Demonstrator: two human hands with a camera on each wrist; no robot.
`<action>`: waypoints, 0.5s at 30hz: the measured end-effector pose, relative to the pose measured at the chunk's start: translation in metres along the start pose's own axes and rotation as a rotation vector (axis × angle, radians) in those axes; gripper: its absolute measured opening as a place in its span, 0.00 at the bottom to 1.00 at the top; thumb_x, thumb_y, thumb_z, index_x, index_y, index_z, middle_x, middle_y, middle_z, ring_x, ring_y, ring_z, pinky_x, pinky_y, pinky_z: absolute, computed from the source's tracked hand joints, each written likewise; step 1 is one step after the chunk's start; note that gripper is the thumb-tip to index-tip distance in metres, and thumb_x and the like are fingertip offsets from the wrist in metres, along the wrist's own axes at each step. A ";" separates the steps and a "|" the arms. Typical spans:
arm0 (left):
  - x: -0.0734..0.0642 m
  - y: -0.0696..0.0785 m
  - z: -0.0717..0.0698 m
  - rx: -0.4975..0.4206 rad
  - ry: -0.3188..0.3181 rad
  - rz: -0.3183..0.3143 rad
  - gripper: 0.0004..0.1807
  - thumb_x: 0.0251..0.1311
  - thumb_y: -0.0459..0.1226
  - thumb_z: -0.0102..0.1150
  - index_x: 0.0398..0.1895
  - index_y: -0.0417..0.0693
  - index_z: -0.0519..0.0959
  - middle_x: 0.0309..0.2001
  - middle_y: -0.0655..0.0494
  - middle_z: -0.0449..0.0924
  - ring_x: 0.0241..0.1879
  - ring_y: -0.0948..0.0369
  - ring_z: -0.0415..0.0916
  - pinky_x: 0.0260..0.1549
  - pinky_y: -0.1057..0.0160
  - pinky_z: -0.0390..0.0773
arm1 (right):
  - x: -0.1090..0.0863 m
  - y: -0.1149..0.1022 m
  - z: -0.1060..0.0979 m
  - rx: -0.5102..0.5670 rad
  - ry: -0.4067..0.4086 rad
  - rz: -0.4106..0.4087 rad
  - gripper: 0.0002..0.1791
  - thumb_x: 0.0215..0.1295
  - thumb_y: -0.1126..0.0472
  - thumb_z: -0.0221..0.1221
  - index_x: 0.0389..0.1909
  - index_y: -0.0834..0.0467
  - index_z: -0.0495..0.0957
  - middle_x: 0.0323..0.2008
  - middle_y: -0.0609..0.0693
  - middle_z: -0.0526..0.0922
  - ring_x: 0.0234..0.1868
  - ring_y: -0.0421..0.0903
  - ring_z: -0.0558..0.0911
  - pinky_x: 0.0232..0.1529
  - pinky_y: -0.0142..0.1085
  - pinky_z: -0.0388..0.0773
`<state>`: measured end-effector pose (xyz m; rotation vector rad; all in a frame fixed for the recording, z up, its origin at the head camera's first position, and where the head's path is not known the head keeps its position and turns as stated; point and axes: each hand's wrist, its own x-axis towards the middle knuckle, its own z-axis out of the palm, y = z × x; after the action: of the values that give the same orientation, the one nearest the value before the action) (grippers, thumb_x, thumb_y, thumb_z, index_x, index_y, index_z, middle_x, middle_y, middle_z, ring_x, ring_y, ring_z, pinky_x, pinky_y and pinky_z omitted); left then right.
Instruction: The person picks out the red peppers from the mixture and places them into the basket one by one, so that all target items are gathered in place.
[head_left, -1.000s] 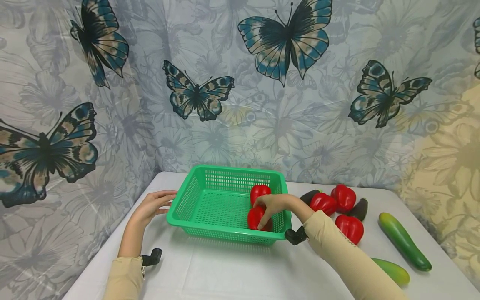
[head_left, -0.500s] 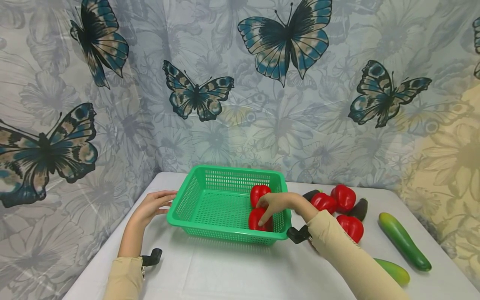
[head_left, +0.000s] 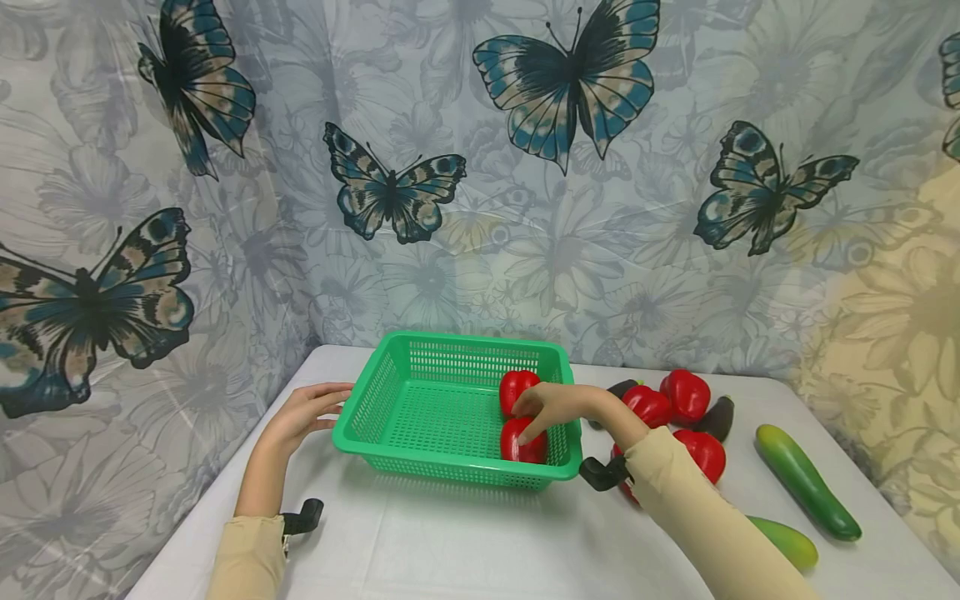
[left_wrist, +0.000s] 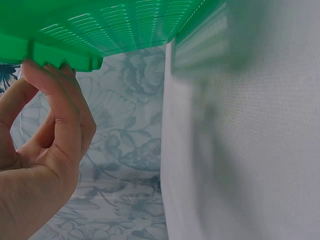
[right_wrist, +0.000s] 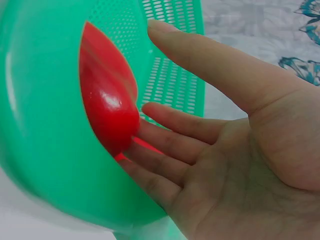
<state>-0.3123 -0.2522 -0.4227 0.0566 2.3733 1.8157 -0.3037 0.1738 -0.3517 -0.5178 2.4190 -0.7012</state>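
Note:
A green perforated plastic basket [head_left: 450, 463] stands on the white table. Inside it, along the right wall, are two red bell peppers: a far pepper [head_left: 516, 388] and a near pepper [head_left: 519, 447]. My right hand [head_left: 561, 403] reaches over the basket's right rim, its fingers at the near pepper. In the right wrist view the fingers [right_wrist: 172, 145] lie extended against the red skin, and the thumb [right_wrist: 200, 55] stands away from it. My left hand [head_left: 302, 410] is at the basket's left side, fingertips touching the rim; in the left wrist view the fingers [left_wrist: 65, 107] bend up to the rim's edge.
Right of the basket lie several red bell peppers [head_left: 686, 396], two dark eggplants [head_left: 718, 419] and two green cucumber-like vegetables [head_left: 808, 483]. My right sleeve [head_left: 686, 500] covers part of a pepper. Butterfly-patterned cloth [head_left: 420, 283] hangs behind the table.
The near pepper has shifted slightly right toward the basket's wall. My right hand has moved slightly right and its fingers have loosened from the pepper. My left hand has stayed at the rim.

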 end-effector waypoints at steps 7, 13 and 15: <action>0.001 -0.001 0.000 0.002 0.003 -0.001 0.31 0.67 0.48 0.58 0.67 0.37 0.69 0.50 0.63 0.78 0.42 0.66 0.78 0.42 0.64 0.81 | -0.005 0.010 -0.005 0.071 0.066 -0.110 0.37 0.57 0.52 0.69 0.66 0.60 0.69 0.63 0.57 0.74 0.66 0.58 0.71 0.59 0.52 0.75; 0.000 -0.001 0.000 0.006 0.006 -0.002 0.31 0.68 0.48 0.57 0.67 0.37 0.69 0.51 0.61 0.78 0.42 0.66 0.78 0.42 0.64 0.81 | -0.015 0.020 -0.008 0.124 0.137 -0.169 0.42 0.58 0.48 0.67 0.70 0.59 0.63 0.69 0.56 0.68 0.72 0.61 0.63 0.65 0.58 0.67; 0.000 -0.001 0.001 0.007 0.006 -0.004 0.31 0.68 0.47 0.57 0.67 0.37 0.69 0.51 0.61 0.78 0.42 0.66 0.78 0.42 0.64 0.81 | -0.018 0.023 -0.009 0.142 0.158 -0.186 0.42 0.59 0.48 0.67 0.71 0.59 0.62 0.70 0.56 0.67 0.72 0.61 0.63 0.65 0.58 0.67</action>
<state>-0.3124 -0.2519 -0.4238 0.0469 2.3816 1.8087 -0.2995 0.2043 -0.3515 -0.6568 2.4626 -1.0195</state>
